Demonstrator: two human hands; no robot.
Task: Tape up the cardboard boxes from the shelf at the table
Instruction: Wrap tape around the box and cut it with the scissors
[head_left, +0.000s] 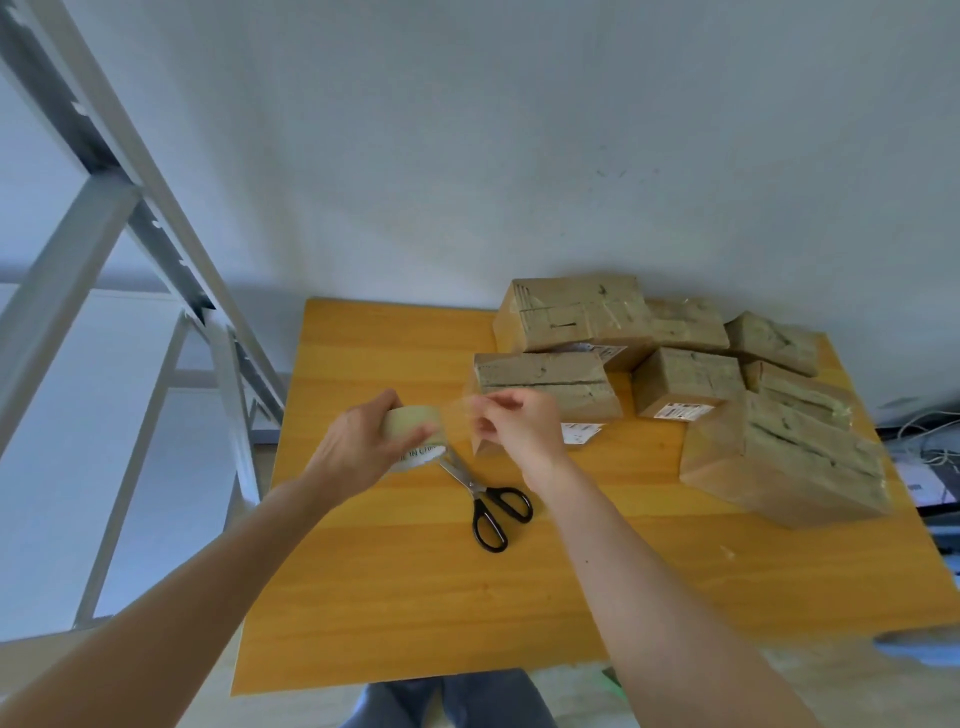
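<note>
Tape roll (413, 434) gripped in left hand (358, 447) above table (395, 587); right hand (519, 423) pinches its free end. Scissors (483, 499) below. Boxes (675, 384) heaped at table's far right.

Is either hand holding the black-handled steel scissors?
No, the scissors lie untouched on the yellow wooden table, near the left hand gripping the clear tape roll.

1. Illumination: bright, diffuse, cool-toned; soft shadow on the plain white wall (415, 270) along the orange wooden table top (405, 597)
2. Distortion: wide-angle bending slants the grey metal shelf frame (156, 218) at the left edge
3. Focus: right hand (519, 426) slightly motion-blurred; frame corners soft
</note>
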